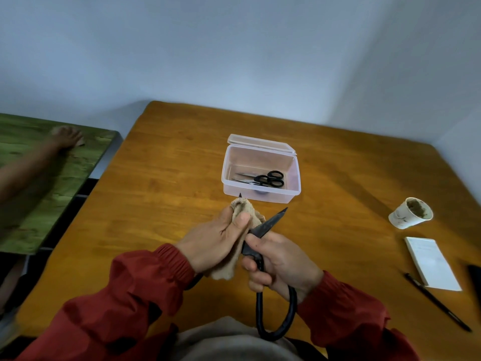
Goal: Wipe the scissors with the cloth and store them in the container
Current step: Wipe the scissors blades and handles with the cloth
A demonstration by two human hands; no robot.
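**A:** Start closest in. Where are the scissors?

**B:** The large black iron scissors are held up over the orange-brown wooden desk. Their big loop handle hangs down toward the person's lap. The right hand is curled round the shank just below the pivot.

**A:** And the other hand?

**B:** The left hand pinches a beige, crumpled cloth round the left blade, and only that blade's tip pokes out above the fabric. The right blade is bare. The blades are spread apart.

**A:** Which way do they point?

**B:** Away from the body. The long axis runs from the lap out toward the clear plastic container with a hinged lid. It stands open on the desk just beyond the blade tips, almost straight ahead.

**A:** Is anything in it?

**B:** A small pair of black-handled scissors lies flat on the bottom, crosswise, with its handles to the right.

**A:** So what does storing call for?

**B:** I'd say the wiping isn't finished. After that the move is short and forward. The right hand is the carrier, since it holds the handle. The long scissors may need turning to lie along the box.
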